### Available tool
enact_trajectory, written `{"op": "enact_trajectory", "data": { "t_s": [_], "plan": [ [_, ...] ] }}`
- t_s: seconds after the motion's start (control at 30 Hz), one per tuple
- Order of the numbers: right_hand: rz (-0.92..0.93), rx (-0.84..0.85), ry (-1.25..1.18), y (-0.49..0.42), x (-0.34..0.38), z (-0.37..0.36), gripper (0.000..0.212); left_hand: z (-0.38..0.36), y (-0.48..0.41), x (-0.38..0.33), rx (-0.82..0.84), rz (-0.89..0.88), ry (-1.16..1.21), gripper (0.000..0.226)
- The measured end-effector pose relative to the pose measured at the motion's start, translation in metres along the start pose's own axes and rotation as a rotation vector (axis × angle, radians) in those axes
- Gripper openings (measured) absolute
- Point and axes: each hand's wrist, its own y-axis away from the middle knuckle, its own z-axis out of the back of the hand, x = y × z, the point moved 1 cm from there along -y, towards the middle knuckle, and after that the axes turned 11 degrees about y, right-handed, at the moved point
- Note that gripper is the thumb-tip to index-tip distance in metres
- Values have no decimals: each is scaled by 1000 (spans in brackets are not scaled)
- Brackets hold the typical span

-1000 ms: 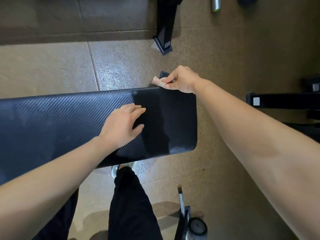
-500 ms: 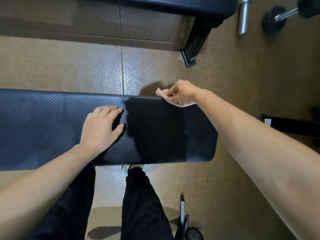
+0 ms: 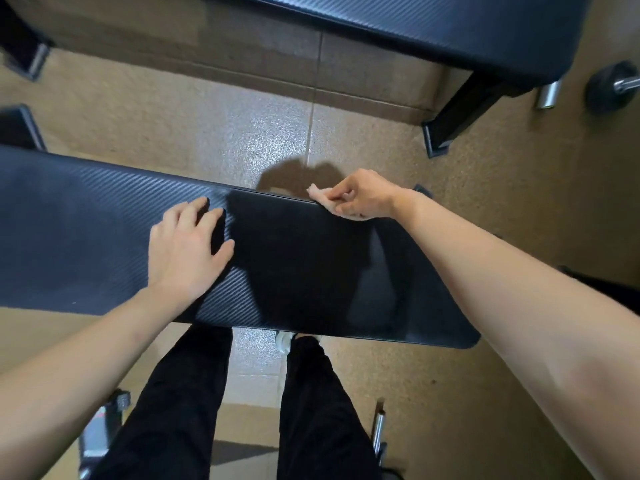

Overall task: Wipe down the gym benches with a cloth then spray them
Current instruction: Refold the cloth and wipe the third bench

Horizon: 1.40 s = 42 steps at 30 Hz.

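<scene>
A black padded gym bench [image 3: 304, 271] with a carbon-weave cover runs across the middle of the head view. My left hand [image 3: 187, 244] rests flat on its top, fingers straight and spread. My right hand [image 3: 360, 195] grips a small pale pink cloth [image 3: 320, 195] and holds it against the bench's far edge, right of centre. Most of the cloth is hidden inside my fingers. No spray bottle is in view.
A second black bench [image 3: 433, 29] stands beyond, its black foot [image 3: 446, 129] on the brown speckled floor. A dumbbell [image 3: 613, 88] lies at the upper right. My legs in black trousers [image 3: 311, 410] stand against the near edge, with metal frame parts [image 3: 377, 427] beside them.
My view has lifted and shifted, bringing the far bench into sight. My right hand has slid the cloth leftward along the far edge; my left hand has moved left along the bench top.
</scene>
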Motion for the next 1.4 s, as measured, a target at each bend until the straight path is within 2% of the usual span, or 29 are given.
{"op": "enact_trajectory", "data": {
  "t_s": [0.1, 0.2, 0.33, 0.43, 0.6, 0.77, 1.0, 1.2, 1.27, 1.33, 1.4],
  "plan": [
    [67, 26, -12, -17, 34, 5, 32, 8, 3, 29, -18, 73, 10, 61],
    [57, 26, -29, -39, 63, 7, 31, 15, 4, 59, -40, 202, 35, 68],
    [114, 34, 89, -65, 105, 12, 32, 22, 3, 99, -98, 357, 76, 80],
    [117, 52, 115, -86, 139, 13, 29, 27, 1, 127, -53, 430, 70, 87],
    [111, 22, 35, -112, 187, 2, 30, 26, 4, 143, -18, 328, 42, 89],
    [79, -43, 9, -129, 211, -13, 35, 24, 1, 146, 30, 324, -3, 87],
    [109, -37, -1, -158, 226, -25, 35, 22, -2, 149, 72, 314, -9, 89],
    [196, -111, 63, -172, 263, -18, 15, 21, -1, 152, 44, 308, 42, 90],
    [239, -79, 60, -176, 274, -16, 13, 24, 1, 152, 22, 302, 69, 89],
    [261, -64, 44, -188, 289, -20, 25, 27, 5, 155, 11, 294, 106, 86],
    [274, -73, 2, -202, 304, -26, 57, 32, 11, 162, -6, 275, 162, 81]
  ]
}}
